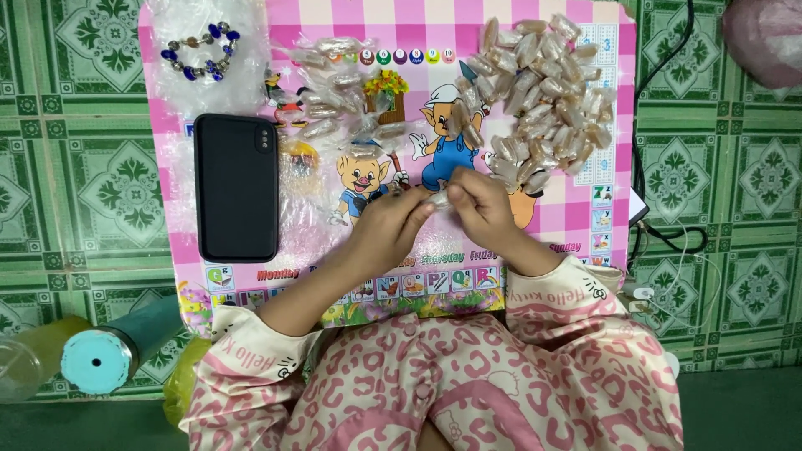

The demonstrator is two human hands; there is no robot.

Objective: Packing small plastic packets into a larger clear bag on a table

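Note:
My left hand and my right hand meet over the middle of a pink cartoon-printed board. Between their fingertips they pinch one small clear plastic packet. A large heap of filled small packets lies at the board's far right, just beyond my right hand. A looser scatter of clear packets lies at the far middle, beyond my left hand. Both forearms wear pink patterned sleeves.
A black phone lies on the board's left side. A blue bead bracelet rests on clear plastic at the far left corner. A teal cylinder and a yellow bottle lie on the green tiled floor at left. Black and white cables run at right.

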